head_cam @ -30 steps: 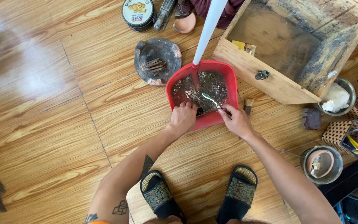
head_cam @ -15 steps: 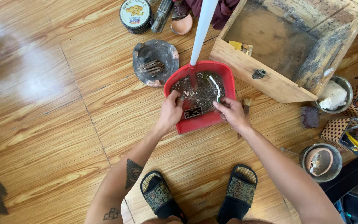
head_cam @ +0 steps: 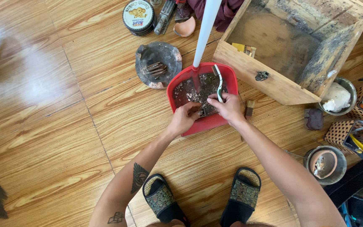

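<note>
Seen from above, squatting over a wooden floor [head_cam: 43,126]. Left hand [head_cam: 185,119] closed on a small dark object at the near edge of the red dustpan [head_cam: 177,90] — pinched between fingers and thumb, kind too small to tell. Right hand [head_cam: 227,107] clamped around a toothbrush [head_cam: 219,82], pale handle pointing away, bristle end hidden near the object. Both hands touching or nearly so, over the pan. Dustpan lying flat on the floor, white handle [head_cam: 204,29] rising toward the camera; bed of the pan already strewn with grey grit and crumbs — cleaning judged well under way, not finished. To the left, a dark dish [head_cam: 167,54] holding several similar brown pieces, state unclear. Beyond, an open wooden box [head_cam: 274,84], soiled inside. Round tin [head_cam: 138,14] at top.
</note>
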